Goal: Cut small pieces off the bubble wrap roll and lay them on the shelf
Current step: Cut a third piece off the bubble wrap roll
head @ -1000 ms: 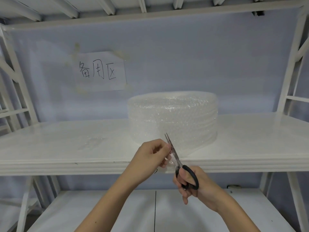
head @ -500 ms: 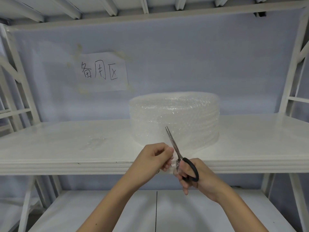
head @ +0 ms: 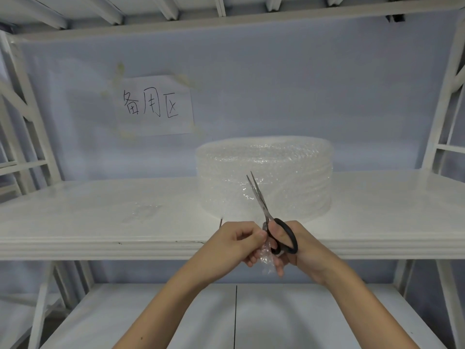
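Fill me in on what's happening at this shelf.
A person is cutting bubble wrap. The right hand works black-handled scissors, blades nearly shut and pointing up. The left hand pinches a small clear bubble wrap piece at the shelf's front edge. The big clear bubble wrap roll stands on the white shelf; a faint earlier piece lies left.

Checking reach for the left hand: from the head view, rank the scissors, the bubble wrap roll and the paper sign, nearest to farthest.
From the left hand:
1. Scissors, just to its right, in the right hand.
2. Bubble wrap roll, behind on the shelf.
3. Paper sign, on the back wall, upper left.
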Demonstrator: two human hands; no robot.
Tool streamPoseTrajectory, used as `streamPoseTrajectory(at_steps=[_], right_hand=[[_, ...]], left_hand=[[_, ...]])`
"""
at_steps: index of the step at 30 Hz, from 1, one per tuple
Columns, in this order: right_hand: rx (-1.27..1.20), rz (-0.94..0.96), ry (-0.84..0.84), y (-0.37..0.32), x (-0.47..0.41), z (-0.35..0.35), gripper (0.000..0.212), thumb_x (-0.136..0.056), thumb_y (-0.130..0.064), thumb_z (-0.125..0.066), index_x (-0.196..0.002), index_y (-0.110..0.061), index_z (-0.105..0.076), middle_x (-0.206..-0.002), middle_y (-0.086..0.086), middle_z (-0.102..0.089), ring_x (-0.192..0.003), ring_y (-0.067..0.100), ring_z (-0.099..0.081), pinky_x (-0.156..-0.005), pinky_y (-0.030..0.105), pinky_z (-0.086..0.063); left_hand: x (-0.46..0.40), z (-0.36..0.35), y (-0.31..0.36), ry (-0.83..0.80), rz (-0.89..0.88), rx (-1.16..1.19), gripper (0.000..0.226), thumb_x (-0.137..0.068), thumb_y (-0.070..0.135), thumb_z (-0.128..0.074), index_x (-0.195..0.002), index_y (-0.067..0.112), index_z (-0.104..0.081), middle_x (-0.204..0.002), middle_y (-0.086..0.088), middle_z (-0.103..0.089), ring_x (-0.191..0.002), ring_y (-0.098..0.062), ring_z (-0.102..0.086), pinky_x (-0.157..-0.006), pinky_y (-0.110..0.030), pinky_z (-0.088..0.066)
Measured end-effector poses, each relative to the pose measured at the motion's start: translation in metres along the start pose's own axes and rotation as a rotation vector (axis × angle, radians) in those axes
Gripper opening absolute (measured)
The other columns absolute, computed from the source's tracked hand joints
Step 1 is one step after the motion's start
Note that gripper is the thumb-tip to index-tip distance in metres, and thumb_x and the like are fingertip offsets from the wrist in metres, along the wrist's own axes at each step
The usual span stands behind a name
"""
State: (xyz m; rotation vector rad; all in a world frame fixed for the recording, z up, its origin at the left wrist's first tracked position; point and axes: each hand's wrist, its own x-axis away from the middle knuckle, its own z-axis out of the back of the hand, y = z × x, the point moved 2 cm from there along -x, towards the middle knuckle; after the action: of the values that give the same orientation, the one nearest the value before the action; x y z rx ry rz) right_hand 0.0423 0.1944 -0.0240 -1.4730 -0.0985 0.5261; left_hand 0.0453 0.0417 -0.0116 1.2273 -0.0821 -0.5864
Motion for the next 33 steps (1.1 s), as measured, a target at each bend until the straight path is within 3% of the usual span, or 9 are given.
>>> streamPoseTrajectory(at_steps=[3, 7, 13, 16, 20, 24, 28, 31, 33], right_hand=[[0.030, -0.009, 0.027, -0.004, -0.004, 0.000, 0.062, -0.060, -0.073, -0.069, -0.056, -0.013, -0.051, -0.056, 0.008, -0.048, -0.042, 0.019, -0.048, -0.042, 0.027, -0.045], [0.067, -0.030, 0.083, -0.010, -0.009, 0.000, 0.051, -0.065, -0.061, -0.064, -0.051, -0.016, -0.047, -0.053, 0.005, -0.050, -0.043, 0.019, -0.045, -0.046, 0.028, -0.045], [0.052, -0.001, 0.085, -0.020, -0.020, -0.003, 0.052, -0.070, -0.064, -0.063, -0.057, -0.015, -0.052, -0.062, 0.007, -0.053, -0.047, 0.019, -0.046, -0.048, 0.028, -0.044], [0.073, 0.025, 0.137, -0.035, -0.027, -0.005, 0.053, -0.069, -0.067, -0.067, -0.050, -0.020, -0.054, -0.062, 0.012, -0.049, -0.045, 0.018, -0.045, -0.046, 0.027, -0.044], [0.008, 0.102, 0.185, -0.059, -0.028, -0.009, 0.045, -0.059, -0.062, -0.066, -0.050, -0.018, -0.062, -0.065, 0.006, -0.061, -0.040, 0.015, -0.047, -0.040, 0.025, -0.044], [-0.165, 0.187, 0.309, -0.071, -0.017, 0.009, 0.057, -0.060, -0.059, -0.064, -0.073, -0.004, -0.073, -0.088, 0.016, -0.077, -0.038, 0.017, -0.057, -0.032, 0.021, -0.043], [-0.048, 0.131, 0.571, -0.067, -0.005, 0.040, 0.058, -0.067, -0.059, -0.066, -0.090, -0.006, -0.071, -0.086, 0.012, -0.078, -0.044, 0.016, -0.064, -0.032, 0.020, -0.044], [0.097, 0.029, 0.759, -0.054, 0.002, 0.068, 0.042, -0.082, -0.048, -0.067, -0.088, -0.006, -0.070, -0.083, 0.011, -0.075, -0.048, 0.015, -0.065, -0.035, 0.020, -0.043], [0.164, -0.051, 0.841, -0.045, 0.006, 0.087, 0.042, -0.085, -0.048, -0.066, -0.083, -0.006, -0.070, -0.079, 0.012, -0.074, -0.050, 0.016, -0.065, -0.038, 0.021, -0.045]], left_hand=[[0.002, 0.001, -0.002, 0.010, 0.010, 0.010, 0.028, -0.100, 0.015, -0.051, -0.082, -0.004, -0.063, -0.067, -0.005, -0.056, -0.059, -0.012, -0.051, -0.060, -0.023, -0.047], [0.005, 0.003, 0.000, 0.033, 0.003, 0.020, 0.028, -0.099, 0.013, -0.052, -0.073, 0.007, -0.060, -0.064, -0.003, -0.054, -0.056, -0.012, -0.050, -0.058, -0.022, -0.045], [0.008, 0.001, -0.001, -0.015, 0.001, -0.017, 0.039, -0.098, 0.010, -0.051, -0.062, 0.019, -0.064, -0.062, 0.001, -0.058, -0.057, -0.013, -0.048, -0.059, -0.022, -0.044], [0.014, -0.006, -0.009, -0.087, 0.011, -0.131, 0.029, -0.095, 0.016, -0.055, -0.067, 0.011, -0.061, -0.064, -0.002, -0.058, -0.057, -0.013, -0.051, -0.062, -0.023, -0.044], [0.015, -0.003, -0.014, -0.085, 0.023, -0.032, 0.027, -0.098, 0.020, -0.056, -0.076, 0.007, -0.064, -0.071, -0.004, -0.061, -0.059, -0.012, -0.055, -0.065, -0.024, -0.048], [0.010, 0.008, -0.009, -0.013, 0.035, 0.066, 0.024, -0.098, 0.017, -0.057, -0.079, 0.013, -0.071, -0.071, 0.004, -0.067, -0.062, -0.012, -0.058, -0.065, -0.023, -0.051], [0.006, 0.014, -0.009, 0.091, 0.028, 0.134, 0.018, -0.094, 0.013, -0.061, -0.089, 0.010, -0.078, -0.088, -0.021, -0.072, -0.070, -0.023, -0.066, -0.065, -0.022, -0.052], [0.001, 0.015, -0.010, 0.161, 0.034, 0.215, 0.014, -0.092, 0.013, -0.064, -0.099, 0.009, -0.076, -0.071, -0.006, -0.070, -0.059, -0.016, -0.061, -0.062, -0.022, -0.052], [0.000, 0.017, -0.009, 0.193, 0.023, 0.235, 0.017, -0.092, 0.011, -0.064, -0.107, 0.013, -0.071, -0.066, 0.000, -0.069, -0.055, -0.012, -0.059, -0.062, -0.022, -0.053]])
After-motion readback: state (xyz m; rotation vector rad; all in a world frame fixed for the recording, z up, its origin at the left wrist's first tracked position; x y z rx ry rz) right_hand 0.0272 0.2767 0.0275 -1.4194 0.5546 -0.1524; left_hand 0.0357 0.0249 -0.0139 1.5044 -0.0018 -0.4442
